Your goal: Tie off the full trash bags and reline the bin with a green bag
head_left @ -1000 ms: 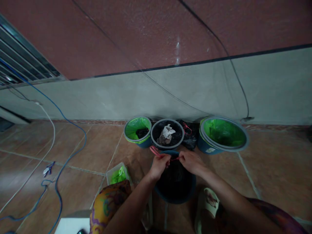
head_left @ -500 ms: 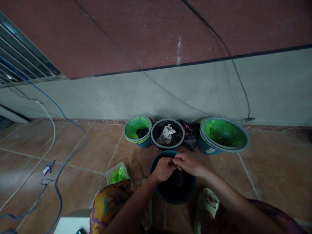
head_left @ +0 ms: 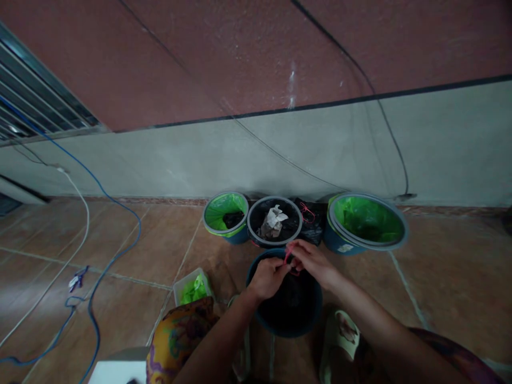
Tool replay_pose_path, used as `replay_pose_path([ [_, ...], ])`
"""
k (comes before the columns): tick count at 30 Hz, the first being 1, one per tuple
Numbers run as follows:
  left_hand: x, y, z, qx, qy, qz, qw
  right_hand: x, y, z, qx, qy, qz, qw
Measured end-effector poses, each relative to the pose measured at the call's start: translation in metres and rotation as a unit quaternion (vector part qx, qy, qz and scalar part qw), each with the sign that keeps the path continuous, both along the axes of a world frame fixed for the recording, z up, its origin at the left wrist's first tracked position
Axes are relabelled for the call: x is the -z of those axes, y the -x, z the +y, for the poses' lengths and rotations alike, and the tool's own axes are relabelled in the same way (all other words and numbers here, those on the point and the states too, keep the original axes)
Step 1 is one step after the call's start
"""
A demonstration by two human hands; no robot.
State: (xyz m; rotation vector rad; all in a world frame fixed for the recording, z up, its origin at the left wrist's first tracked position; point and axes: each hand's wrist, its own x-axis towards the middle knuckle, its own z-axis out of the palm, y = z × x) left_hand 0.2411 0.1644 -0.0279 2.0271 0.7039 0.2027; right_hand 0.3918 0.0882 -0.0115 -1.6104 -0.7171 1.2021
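The left hand (head_left: 268, 279) and right hand (head_left: 314, 262) pinch the red cord (head_left: 287, 256), fingers (head_left: 277, 263) nearly closed, above the bucket (head_left: 288, 332). A loosened pinch could drop the cord inside.

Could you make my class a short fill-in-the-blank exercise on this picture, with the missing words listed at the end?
1. Counting the left hand and the right hand, the number of hands on the pink string is ____.
2. Crumpled paper lies in a bin whose liner is coloured ____.
3. The liner in the far-right bin is coloured ____.
4. Beside the white cable runs another cable, coloured ____.

Missing words: two; black; green; blue.
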Motion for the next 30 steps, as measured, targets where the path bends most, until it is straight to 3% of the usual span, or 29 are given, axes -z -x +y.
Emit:
replay_pose_path([
  [2, -0.001, 0.0, 0.001, -0.017, 0.038, -0.006, 0.999, 0.001, 0.001, -0.001, -0.014, 0.003, 0.012, 1.0],
  [7, -0.006, -0.001, 0.003, -0.032, 0.106, -0.017, 0.994, 0.015, 0.007, -0.003, -0.169, 0.012, -0.099, 0.981],
  [12, -0.01, 0.0, 0.002, -0.024, -0.005, 0.005, 1.0, 0.024, 0.006, -0.002, -0.185, 0.023, -0.288, 0.939],
  [15, -0.01, 0.0, -0.001, -0.028, -0.061, 0.003, 0.998, 0.02, 0.005, -0.002, -0.194, 0.046, -0.33, 0.923],
  [17, -0.008, -0.001, -0.002, -0.048, -0.051, -0.004, 0.998, 0.014, 0.004, -0.002, -0.194, 0.061, -0.348, 0.915],
  [20, -0.002, -0.003, -0.001, -0.109, 0.06, -0.03, 0.992, 0.004, 0.004, -0.002, -0.188, 0.07, -0.355, 0.913],
  [24, 0.005, -0.007, 0.001, -0.198, 0.235, -0.072, 0.949, -0.003, 0.004, -0.003, -0.174, 0.045, -0.323, 0.929],
  [30, 0.006, -0.008, 0.004, -0.275, 0.362, -0.092, 0.886, -0.004, 0.003, -0.004, -0.179, 0.005, -0.281, 0.943],
])
